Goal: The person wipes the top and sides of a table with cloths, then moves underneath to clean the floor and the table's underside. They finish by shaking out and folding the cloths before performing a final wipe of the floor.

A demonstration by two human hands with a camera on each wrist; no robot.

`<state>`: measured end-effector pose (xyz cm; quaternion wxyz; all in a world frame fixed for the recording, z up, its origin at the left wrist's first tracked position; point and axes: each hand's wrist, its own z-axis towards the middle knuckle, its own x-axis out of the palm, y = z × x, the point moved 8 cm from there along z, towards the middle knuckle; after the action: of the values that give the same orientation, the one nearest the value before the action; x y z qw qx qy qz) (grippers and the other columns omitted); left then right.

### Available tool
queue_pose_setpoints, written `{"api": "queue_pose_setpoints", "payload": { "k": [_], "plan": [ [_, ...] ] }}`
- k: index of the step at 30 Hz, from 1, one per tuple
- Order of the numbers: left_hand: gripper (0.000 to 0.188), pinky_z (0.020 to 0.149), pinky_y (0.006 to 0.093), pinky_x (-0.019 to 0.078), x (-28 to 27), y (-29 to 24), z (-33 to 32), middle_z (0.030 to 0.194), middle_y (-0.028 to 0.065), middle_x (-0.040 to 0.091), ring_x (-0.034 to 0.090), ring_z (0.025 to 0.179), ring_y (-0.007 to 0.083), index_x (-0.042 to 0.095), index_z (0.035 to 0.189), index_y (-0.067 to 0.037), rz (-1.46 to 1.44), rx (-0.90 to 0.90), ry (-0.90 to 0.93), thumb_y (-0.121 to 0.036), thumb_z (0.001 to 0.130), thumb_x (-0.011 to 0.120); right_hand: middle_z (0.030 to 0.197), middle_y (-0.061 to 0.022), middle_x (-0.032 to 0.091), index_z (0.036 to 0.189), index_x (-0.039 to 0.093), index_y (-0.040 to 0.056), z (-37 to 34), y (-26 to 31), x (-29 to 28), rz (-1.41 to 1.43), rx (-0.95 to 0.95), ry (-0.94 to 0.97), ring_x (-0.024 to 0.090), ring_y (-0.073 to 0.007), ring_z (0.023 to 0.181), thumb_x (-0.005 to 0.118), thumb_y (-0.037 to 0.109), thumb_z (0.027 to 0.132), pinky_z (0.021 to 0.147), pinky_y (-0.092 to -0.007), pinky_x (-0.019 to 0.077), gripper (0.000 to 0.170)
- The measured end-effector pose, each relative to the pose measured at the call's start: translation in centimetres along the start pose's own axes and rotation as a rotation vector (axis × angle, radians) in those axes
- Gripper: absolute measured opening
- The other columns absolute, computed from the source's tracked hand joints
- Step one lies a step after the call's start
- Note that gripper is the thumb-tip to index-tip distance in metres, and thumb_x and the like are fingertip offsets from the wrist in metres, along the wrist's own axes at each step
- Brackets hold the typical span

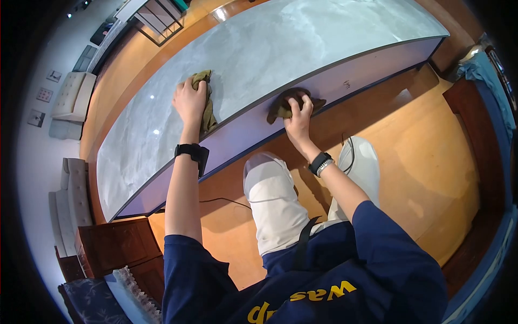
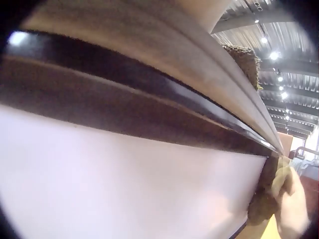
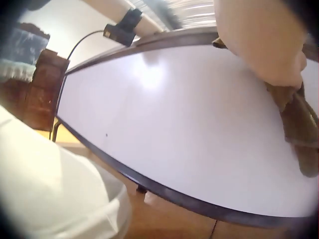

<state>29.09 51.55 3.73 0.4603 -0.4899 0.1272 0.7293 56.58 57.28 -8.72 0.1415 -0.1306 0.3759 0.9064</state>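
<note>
My left hand (image 1: 190, 102) grips an olive-green cloth (image 1: 208, 110) on the marbled grey top of a long table (image 1: 259, 59), near its front edge. Part of that cloth hangs down at the edge. Lower and to the right, my right hand (image 1: 298, 121) holds a darker brown-olive cloth (image 1: 278, 109) against the table's pale front panel (image 1: 372, 73), fingers bent over it. In the right wrist view, this brown cloth (image 3: 299, 119) bunches below the hand (image 3: 259, 42) against the white panel. The left wrist view shows the right hand (image 2: 291, 206) at the panel's far end.
My legs in white trousers (image 1: 272, 205) are close in front of the table. A black cable (image 1: 224, 200) runs over the orange-brown floor (image 1: 426, 173). Dark wooden furniture stands at the lower left (image 1: 121, 243) and along the right (image 1: 461, 102). Sofas (image 1: 75, 94) line the far left wall.
</note>
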Motion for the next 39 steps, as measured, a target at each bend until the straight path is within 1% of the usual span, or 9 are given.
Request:
{"api": "queue_pose_setpoints", "payload": {
  "k": [3, 9, 11, 14, 16, 23, 27, 36, 39],
  "plan": [
    [0.037, 0.089, 0.0408, 0.0349, -0.2, -0.2, 0.0, 0.104, 0.0115, 0.058, 0.051, 0.1, 0.0299, 0.063, 0.103, -0.014, 0.01, -0.002, -0.006, -0.034, 0.075, 0.05, 0.116, -0.0212, 0.037, 0.108, 0.051, 0.0084, -2.7, -2.0, 2.0, -0.104, -0.061, 0.072, 0.036, -0.0408, 0.11, 0.057, -0.006, 0.065, 0.093, -0.0469, 0.0326, 0.046],
    [0.036, 0.088, 0.0418, 0.0362, -0.1, -0.1, 0.0, 0.102, 0.0121, 0.058, 0.052, 0.099, 0.0313, 0.064, 0.101, -0.013, -0.039, 0.0, -0.007, -0.033, 0.074, 0.05, 0.112, -0.0176, 0.043, 0.09, 0.055, 0.0074, -10.1, -10.0, 3.9, -0.076, 0.298, 0.271, 0.044, -0.0372, 0.102, 0.052, -0.011, 0.059, 0.088, -0.04, 0.0401, 0.036],
    [0.036, 0.088, 0.0416, 0.0362, -0.1, -0.1, 0.0, 0.102, 0.0121, 0.058, 0.052, 0.099, 0.0311, 0.064, 0.101, -0.013, -0.02, 0.004, -0.023, -0.033, 0.074, 0.051, 0.11, -0.0177, 0.045, 0.09, 0.056, 0.0073, -10.5, -10.9, 3.8, -0.073, 0.313, 0.27, 0.046, -0.0369, 0.1, 0.053, -0.011, 0.06, 0.087, -0.0396, 0.0404, 0.036],
    [0.036, 0.089, 0.0413, 0.0359, -0.3, -0.2, 0.0, 0.102, 0.0123, 0.058, 0.052, 0.099, 0.0309, 0.064, 0.101, -0.013, -0.017, 0.009, -0.04, -0.033, 0.074, 0.051, 0.104, -0.0176, 0.049, 0.09, 0.059, 0.0069, -9.8, -11.7, 2.7, -0.104, 0.313, 0.24, 0.05, -0.0355, 0.094, 0.054, -0.008, 0.062, 0.084, -0.0384, 0.0408, 0.032],
    [0.037, 0.089, 0.0413, 0.0357, -0.3, -0.2, 0.1, 0.102, 0.0124, 0.058, 0.052, 0.098, 0.0309, 0.064, 0.102, -0.013, -0.024, 0.008, -0.032, -0.033, 0.074, 0.051, 0.106, -0.0159, 0.047, 0.091, 0.059, 0.0068, -9.2, -12.7, 1.1, -0.114, 0.452, 0.181, 0.047, -0.0345, 0.101, 0.054, -0.004, 0.065, 0.086, -0.0392, 0.0398, 0.029],
    [0.036, 0.085, 0.0404, 0.0399, -0.3, -0.4, 0.2, 0.101, 0.0133, 0.059, 0.053, 0.095, 0.0314, 0.064, 0.101, -0.013, -0.025, 0.032, -0.039, -0.033, 0.074, 0.051, 0.101, -0.017, 0.045, 0.093, 0.057, 0.0014, -0.4, -9.8, -3.9, -0.097, 0.356, -0.199, 0.047, -0.0352, 0.098, 0.05, -0.007, 0.066, 0.085, -0.0394, 0.0395, 0.029],
    [0.036, 0.084, 0.0397, 0.041, -0.5, -0.5, 0.0, 0.099, 0.014, 0.059, 0.054, 0.094, 0.0318, 0.064, 0.1, -0.011, -0.061, 0.029, -0.052, -0.032, 0.074, 0.051, 0.103, -0.0171, 0.045, 0.092, 0.057, 0.0022, -1.0, -10.8, -3.0, -0.041, 0.385, -0.198, 0.048, -0.0345, 0.099, 0.053, -0.007, 0.065, 0.085, -0.0379, 0.0405, 0.029],
    [0.04, 0.086, 0.0386, 0.0407, -0.1, -0.2, 0.2, 0.104, 0.0169, 0.058, 0.053, 0.098, 0.0329, 0.062, 0.105, -0.009, -0.027, 0.04, 0.005, -0.034, 0.076, 0.05, 0.107, -0.0165, 0.049, 0.095, 0.062, 0.0056, -10.3, -11.0, 3.6, 0.008, 0.447, 0.073, 0.05, -0.0329, 0.098, 0.06, 0.002, 0.068, 0.084, -0.0378, 0.0423, 0.028],
    [0.04, 0.086, 0.039, 0.0405, 0.0, -0.2, 0.1, 0.105, 0.0173, 0.057, 0.053, 0.098, 0.0331, 0.061, 0.105, -0.008, -0.04, 0.025, 0.0, -0.034, 0.076, 0.05, 0.11, -0.0147, 0.047, 0.103, 0.061, 0.0124, -12.3, -8.3, 6.7, 0.042, 0.424, 0.409, 0.048, -0.0331, 0.102, 0.061, 0.0, 0.065, 0.087, -0.0374, 0.0422, 0.04]
  ]
}}
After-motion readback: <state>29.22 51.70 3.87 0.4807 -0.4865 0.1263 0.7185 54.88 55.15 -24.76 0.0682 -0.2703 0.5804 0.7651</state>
